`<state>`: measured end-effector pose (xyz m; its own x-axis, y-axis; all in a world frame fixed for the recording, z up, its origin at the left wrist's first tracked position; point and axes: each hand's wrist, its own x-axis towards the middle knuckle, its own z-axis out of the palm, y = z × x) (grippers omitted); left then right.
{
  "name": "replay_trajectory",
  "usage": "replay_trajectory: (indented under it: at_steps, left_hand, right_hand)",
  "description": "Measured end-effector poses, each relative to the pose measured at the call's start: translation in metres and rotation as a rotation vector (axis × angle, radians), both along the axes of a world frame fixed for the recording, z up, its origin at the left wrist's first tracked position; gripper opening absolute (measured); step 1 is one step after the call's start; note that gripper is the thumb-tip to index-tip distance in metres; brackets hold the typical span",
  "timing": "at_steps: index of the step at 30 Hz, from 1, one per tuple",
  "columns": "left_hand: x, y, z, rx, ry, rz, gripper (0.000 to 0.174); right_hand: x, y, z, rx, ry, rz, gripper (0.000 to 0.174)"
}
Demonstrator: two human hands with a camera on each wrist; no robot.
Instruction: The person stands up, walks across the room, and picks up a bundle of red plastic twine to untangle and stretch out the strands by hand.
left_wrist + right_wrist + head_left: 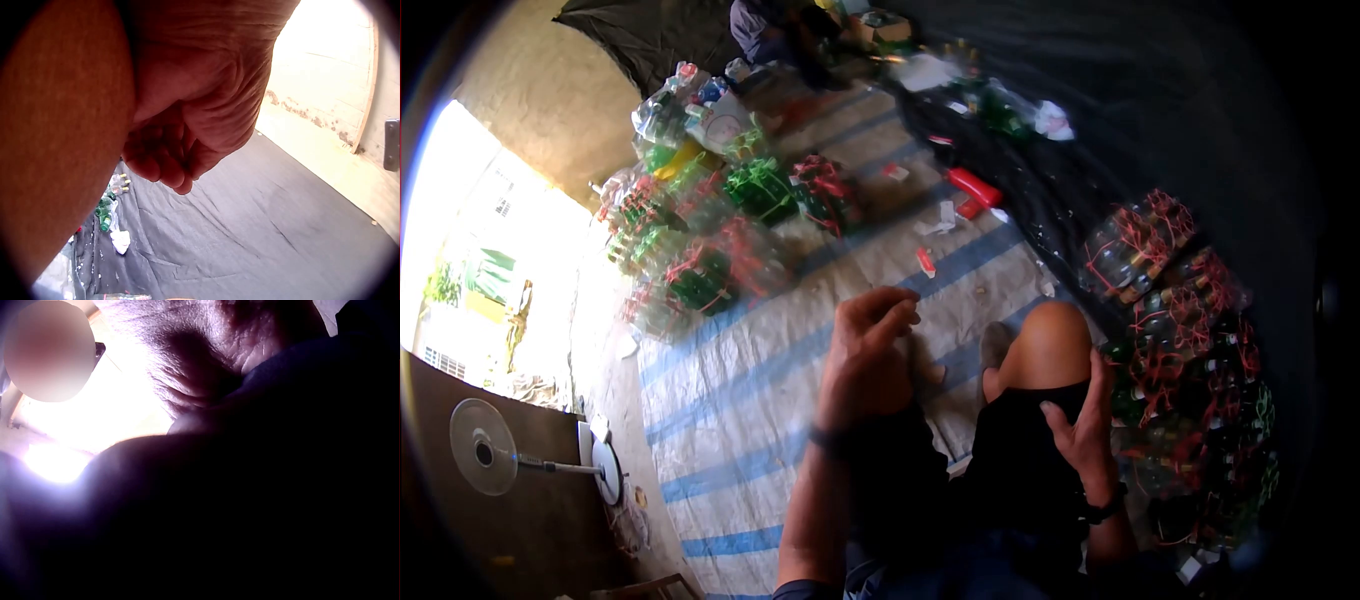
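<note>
My left hand (866,345) is raised over the left leg in the head view, its fingers loosely curled with nothing seen between them. The left wrist view shows the same hand (194,106) from the wrist side, fingers bent toward the palm. On the right leg, by the bare knee (1055,345), my right hand (1084,425) rests against the dark shorts (1025,440) with thumb and fingers spread. In the right wrist view that hand (206,356) is mostly hidden behind dark cloth.
A striped tarp (750,400) covers the floor. Tied bundles of bottles stand at the left (700,280) and right (1190,320). A red object (975,187) and small scraps lie ahead. A fan (484,450) stands at far left; another person (765,35) sits at the back.
</note>
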<state>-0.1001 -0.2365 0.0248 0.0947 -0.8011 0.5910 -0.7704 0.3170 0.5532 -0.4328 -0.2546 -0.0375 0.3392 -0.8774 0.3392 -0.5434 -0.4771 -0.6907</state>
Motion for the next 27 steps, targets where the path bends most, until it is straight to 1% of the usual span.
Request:
replay_trajectory:
  at_steps: [1, 2, 6, 8, 9, 11, 12, 14, 15, 16, 17, 21, 27]
  left_hand:
    - [-0.004, 0.004, 0.011, 0.025, -0.006, -0.022, 0.048]
    - [-0.007, 0.006, 0.017, 0.049, -0.013, -0.045, 0.037]
    - [-0.006, 0.006, 0.018, 0.107, -0.009, -0.026, 0.037]
    - [-0.005, 0.004, 0.019, 0.092, 0.108, -0.057, 0.030]
    - [-0.006, 0.004, 0.021, 0.094, 0.109, -0.054, 0.030]
    - [-0.008, 0.006, 0.026, 0.048, -0.011, -0.022, 0.021]
    - [-0.007, 0.005, 0.025, 0.049, -0.011, -0.019, 0.021]
    - [-0.002, 0.001, 0.019, 0.222, 0.413, -0.075, 0.029]
    - [-0.001, 0.000, 0.014, 0.223, 0.413, -0.074, 0.029]
    - [0.001, -0.001, 0.009, 0.181, 0.330, -0.088, 0.041]
    - [0.002, -0.002, 0.005, 0.139, 0.246, -0.103, 0.060]
    - [0.005, -0.004, 0.002, 0.119, 0.206, -0.130, 0.061]
    - [0.004, -0.005, 0.001, 0.092, 0.224, -0.111, 0.058]
  right_hand:
    - [0.000, 0.000, 0.000, 0.001, -0.002, -0.004, 0.093]
    - [0.000, 0.000, -0.001, 0.000, -0.004, -0.008, 0.093]
    - [-0.001, 0.000, -0.002, 0.002, 0.006, -0.003, 0.093]
    - [-0.001, 0.001, -0.001, 0.013, 0.001, -0.001, 0.093]
    - [-0.001, 0.001, -0.001, 0.015, 0.002, 0.002, 0.093]
    - [-0.001, 0.001, -0.001, 0.023, 0.008, -0.014, 0.093]
    - [-0.001, 0.001, -0.002, 0.025, 0.008, -0.011, 0.093]
    - [-0.001, 0.000, -0.001, 0.019, 0.021, -0.015, 0.093]
    - [0.000, 0.001, -0.001, 0.020, 0.022, -0.014, 0.093]
    - [0.000, 0.001, -0.001, 0.020, 0.022, -0.015, 0.092]
    - [0.000, 0.001, 0.000, 0.019, 0.022, -0.016, 0.092]
    - [0.000, 0.001, 0.001, 0.012, 0.028, -0.011, 0.092]
    - [0.000, 0.000, 0.001, 0.010, 0.012, -0.002, 0.092]
